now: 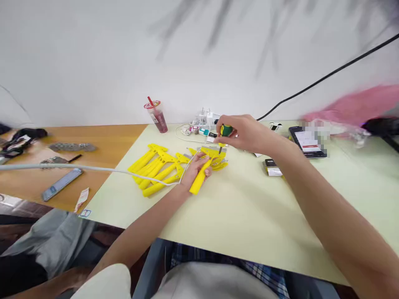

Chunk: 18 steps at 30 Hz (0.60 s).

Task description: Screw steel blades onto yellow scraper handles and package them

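Observation:
My left hand [192,171] is closed around a yellow plastic scraper-like tool [199,179] with a straight handle and a wide, flared head. Above that head, my right hand [240,129] grips a short screwdriver [226,130] with a green and yellow grip. Its shaft points down at the head; whether the tip touches it is hard to tell. To the left of my left hand lie several like yellow pieces [156,166], side by side and partly overlapping. More yellow parts [220,166] with grey bits lie just beyond my left fingers.
Against the wall stand a cup with a red straw [158,116] and a cluttered power strip [204,120]. A white cable [102,167] crosses on the left. Rightward lie a small box [273,167] and a dark device [307,143]. A phone [62,185] rests on the wooden table, beside another person.

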{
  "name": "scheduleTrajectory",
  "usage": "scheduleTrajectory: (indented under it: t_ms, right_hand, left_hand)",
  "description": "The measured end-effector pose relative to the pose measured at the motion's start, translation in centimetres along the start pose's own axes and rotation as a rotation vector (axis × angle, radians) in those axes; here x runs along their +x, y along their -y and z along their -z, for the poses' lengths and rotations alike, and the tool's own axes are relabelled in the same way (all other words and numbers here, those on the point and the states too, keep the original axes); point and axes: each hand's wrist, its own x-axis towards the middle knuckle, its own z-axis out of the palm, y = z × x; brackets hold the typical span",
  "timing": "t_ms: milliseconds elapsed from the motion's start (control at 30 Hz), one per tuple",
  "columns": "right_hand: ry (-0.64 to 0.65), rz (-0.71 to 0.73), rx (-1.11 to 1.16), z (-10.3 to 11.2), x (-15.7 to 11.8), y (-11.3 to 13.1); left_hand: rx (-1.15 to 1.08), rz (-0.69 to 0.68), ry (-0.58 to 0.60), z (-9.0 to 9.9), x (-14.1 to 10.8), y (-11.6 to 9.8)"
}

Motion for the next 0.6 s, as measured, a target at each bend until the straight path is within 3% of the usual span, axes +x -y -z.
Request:
scheduleTrajectory:
  t_ms: [333, 600]
  right_hand:
    - [0.038, -0.091, -0.031, 0.1, -0.4, -0.1]
    - [0.123, -0.069, 0.178, 0.5, -0.6, 1.4]
  left_hand:
    - [-0.004, 0.006, 0.003, 0.1, -0.1, -0.1]
    - [-0.034, 0.019, 0.001, 0.1, 0.0, 0.0]
